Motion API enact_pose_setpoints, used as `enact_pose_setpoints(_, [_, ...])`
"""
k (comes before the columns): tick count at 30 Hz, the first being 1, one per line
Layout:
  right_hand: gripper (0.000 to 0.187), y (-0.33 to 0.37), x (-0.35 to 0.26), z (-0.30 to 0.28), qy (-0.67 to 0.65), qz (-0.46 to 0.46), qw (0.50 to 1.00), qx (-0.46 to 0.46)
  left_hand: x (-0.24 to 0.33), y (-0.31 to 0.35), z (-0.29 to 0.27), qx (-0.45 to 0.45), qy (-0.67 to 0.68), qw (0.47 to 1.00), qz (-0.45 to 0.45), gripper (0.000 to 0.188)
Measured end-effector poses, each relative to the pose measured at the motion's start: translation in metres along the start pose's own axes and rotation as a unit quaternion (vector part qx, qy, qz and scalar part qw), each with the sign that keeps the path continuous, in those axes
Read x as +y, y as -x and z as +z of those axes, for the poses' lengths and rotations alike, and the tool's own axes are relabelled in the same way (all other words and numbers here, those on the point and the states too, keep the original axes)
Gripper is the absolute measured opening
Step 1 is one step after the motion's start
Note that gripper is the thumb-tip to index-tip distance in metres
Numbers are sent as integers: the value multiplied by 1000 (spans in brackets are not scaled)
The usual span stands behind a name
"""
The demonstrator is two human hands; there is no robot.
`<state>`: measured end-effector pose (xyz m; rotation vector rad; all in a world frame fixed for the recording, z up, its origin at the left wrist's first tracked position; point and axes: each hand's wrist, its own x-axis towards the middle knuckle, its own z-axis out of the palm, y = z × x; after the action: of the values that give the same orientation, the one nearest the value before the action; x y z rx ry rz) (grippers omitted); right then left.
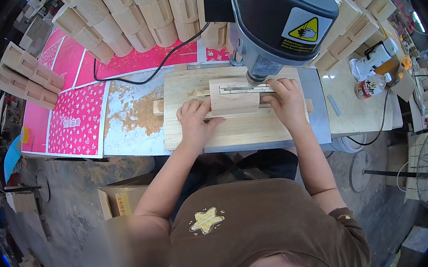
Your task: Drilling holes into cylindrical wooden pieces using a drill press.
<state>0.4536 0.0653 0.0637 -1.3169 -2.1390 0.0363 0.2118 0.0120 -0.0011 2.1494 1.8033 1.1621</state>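
Observation:
A pale wooden block (234, 104) lies on its side on a wooden jig board (224, 132), its slotted face up. Along the slot runs a narrow metal strip (243, 89). My left hand (196, 124) grips the block's left end, its thumb low along the near side. At the right end my right hand (286, 101) closes on the block, with fingertips by the end of the strip. Right above the strip's right part stands the head of a drill press (285, 18), its lower end close to my right fingers. The drill bit cannot be made out.
Stacks of slotted wooden cylinders (136, 17) line the back, with more at the far left and right. A black cable (142, 82) crosses the pink sheet (76, 118). Sawdust (132, 115) lies left of the jig. A bottle (372, 86) and grey marker-like stick (334, 105) are at right.

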Motion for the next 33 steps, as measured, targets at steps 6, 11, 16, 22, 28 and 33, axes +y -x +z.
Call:
enact_pose_setpoints(6, [37,-21,13,-45,-188,20,979,83,-5,-2,0,-5,14,1000,12,44])
enact_pose_setpoints(11, [30,-111,-5,-120,-270,1,923,274,-2,-2,-1,-3,12,1000,7,42])
enact_pose_setpoints(16, [31,-145,0,-116,-195,-71,968,138,-5,1,0,-13,11,1000,-1,60])
enact_pose_setpoints(22, [16,-61,-50,-132,-127,14,973,192,0,-2,-1,-24,18,1000,1,60])
enact_pose_setpoints(28, [16,11,-43,-63,-231,34,951,203,2,-3,-4,-12,17,1000,1,40])
enact_pose_setpoints(33, [14,7,-19,-16,-189,-70,946,254,1,-3,-3,-3,18,1000,9,41])
